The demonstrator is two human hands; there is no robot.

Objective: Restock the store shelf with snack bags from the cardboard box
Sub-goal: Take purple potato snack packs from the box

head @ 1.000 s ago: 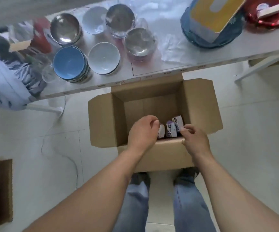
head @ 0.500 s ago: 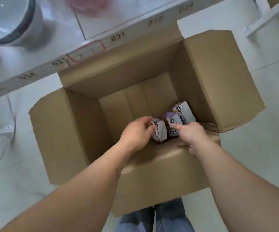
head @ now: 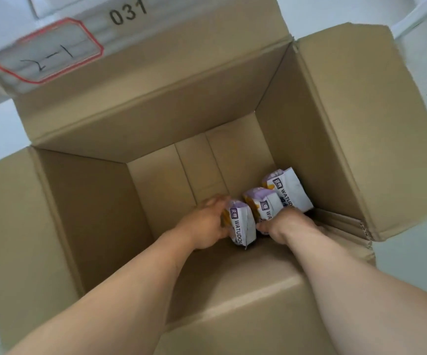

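Observation:
An open cardboard box (head: 297, 129) fills the view, its flaps folded outward. Three white and purple snack bags stand on end near its front right corner. My left hand (head: 204, 224) is deep inside, fingers wrapped on the left snack bag (head: 242, 225). My right hand (head: 284, 225) grips the lower part of the middle snack bag (head: 263, 206). The right snack bag (head: 290, 189) stands free against the box's right wall. The bags' bottoms are hidden behind my hands and the near wall.
The white shelf edge (head: 84, 29) runs across the top left, printed 031 and carrying a red-bordered label (head: 46, 51). Pale floor (head: 424, 265) shows to the right. A white shelf leg (head: 419, 14) crosses the top right corner.
My head has dropped closer to the box, so the shelf's bowls have left the view. Both hands went deeper inside and closed on the left and middle bags.

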